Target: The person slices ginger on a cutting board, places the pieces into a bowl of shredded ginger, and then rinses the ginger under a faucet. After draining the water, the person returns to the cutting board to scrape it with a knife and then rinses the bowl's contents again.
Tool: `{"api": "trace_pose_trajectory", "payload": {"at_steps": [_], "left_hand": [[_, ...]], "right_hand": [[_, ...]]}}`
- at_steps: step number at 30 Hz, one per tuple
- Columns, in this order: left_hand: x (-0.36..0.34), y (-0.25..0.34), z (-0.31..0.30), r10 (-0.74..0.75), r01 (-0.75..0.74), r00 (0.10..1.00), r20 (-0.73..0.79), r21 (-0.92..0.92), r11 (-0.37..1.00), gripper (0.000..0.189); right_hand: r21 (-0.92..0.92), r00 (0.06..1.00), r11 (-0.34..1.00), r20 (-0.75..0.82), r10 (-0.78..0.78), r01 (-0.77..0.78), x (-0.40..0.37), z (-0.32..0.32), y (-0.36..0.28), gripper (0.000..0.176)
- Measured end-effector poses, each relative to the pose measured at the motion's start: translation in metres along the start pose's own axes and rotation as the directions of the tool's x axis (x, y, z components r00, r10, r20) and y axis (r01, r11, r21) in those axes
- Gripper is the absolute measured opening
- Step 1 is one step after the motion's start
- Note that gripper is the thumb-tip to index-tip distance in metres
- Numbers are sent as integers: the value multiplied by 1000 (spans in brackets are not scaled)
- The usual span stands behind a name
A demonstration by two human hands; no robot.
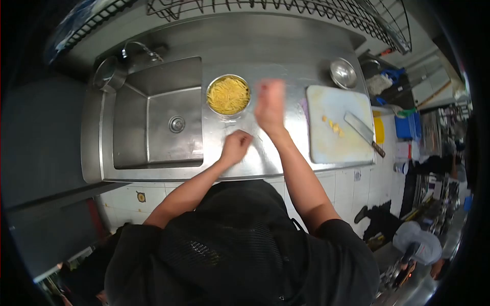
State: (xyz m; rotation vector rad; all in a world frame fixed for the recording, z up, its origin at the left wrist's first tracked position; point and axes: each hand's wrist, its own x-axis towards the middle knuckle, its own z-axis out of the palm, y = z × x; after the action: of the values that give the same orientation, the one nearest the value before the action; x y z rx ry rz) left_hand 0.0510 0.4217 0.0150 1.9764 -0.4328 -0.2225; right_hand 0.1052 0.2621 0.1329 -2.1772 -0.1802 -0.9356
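My left hand (236,147), fingers curled in, hovers over or rests on the steel counter near its front edge; I cannot see what, if anything, is inside it. My right hand (270,104) is raised over the counter and smeared by motion, so its fingers cannot be read. Just left of it stands a round metal bowl (226,116) full of thin yellow strips (228,95). Farther right lies a white cutting board (332,102) with a few small yellow pieces (335,127). A knife (359,127) rests on it, its handle past the board's right edge.
A steel sink (176,148) with a faucet (140,48) takes up the left side. A metal pot (109,75) sits at its back corner. Behind the board is an empty metal bowl (343,73). Wire racks (240,6) hang above. Another person (416,242) is at the lower right.
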Motion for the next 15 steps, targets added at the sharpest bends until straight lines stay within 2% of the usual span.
{"api": "trace_pose_trajectory", "payload": {"at_steps": [1, 2, 4, 5, 6, 7, 8, 9, 10, 11, 12, 13, 14, 15], "left_hand": [[4, 11, 2, 91, -95, 993, 81, 39, 995, 11], [7, 20, 0, 88, -90, 994, 60, 45, 995, 11], [14, 28, -8, 163, -177, 972, 168, 76, 981, 12], [21, 26, -16, 163, -177, 976, 143, 87, 980, 12], [20, 18, -28, 119, -120, 992, 35, 30, 992, 12], [15, 11, -41, 62, -64, 996, -64, -32, 997, 11], [16, 5, -59, 65, -79, 976, -207, -61, 995, 11], [19, -6, -79, 8, -32, 951, -309, -73, 997, 10], [26, -32, -103, -106, 79, 920, -378, -85, 993, 9], [41, -56, -129, -209, 128, 876, -434, -209, 969, 9], [61, -77, -159, -313, 159, 826, -469, -338, 928, 10], [83, -100, -193, -304, 178, 812, -498, -285, 942, 12], [108, -118, -225, -295, 199, 802, -518, -234, 952, 13], [137, -126, -254, -317, 140, 769, -555, -338, 931, 15]], "right_hand": [[30, 974, 998, 221, -54, 48, -4, 27, 17, 14], [47, 971, 997, 226, -71, 62, -11, 36, 25, 14], [-96, 945, 988, 293, 144, -121, -15, 48, 37, 18], [-88, 947, 976, 238, 216, -200, -17, 47, 44, 17], [-75, 936, 955, 188, 297, -287, -26, 40, 50, 17], [-83, 890, 926, 255, 378, -369, -34, 35, 58, 16], [-95, 835, 892, 319, 448, -443, -38, 30, 66, 20], [-81, 751, 838, 402, 523, -540, -35, 22, 63, 29], [-17, 735, 802, 388, 556, -598, -38, 23, 65, 32], [2, 752, 819, 398, 526, -574, -48, 30, 80, 33], [17, 665, 753, 483, 570, -657, -44, 29, 75, 23], [17, 670, 761, 486, 561, -649, -45, 34, 73, 23], [127, 593, 626, 504, 628, -770, -48, 39, 73, 20], [229, 509, 463, 528, 680, -856, -50, 44, 73, 18]]}}
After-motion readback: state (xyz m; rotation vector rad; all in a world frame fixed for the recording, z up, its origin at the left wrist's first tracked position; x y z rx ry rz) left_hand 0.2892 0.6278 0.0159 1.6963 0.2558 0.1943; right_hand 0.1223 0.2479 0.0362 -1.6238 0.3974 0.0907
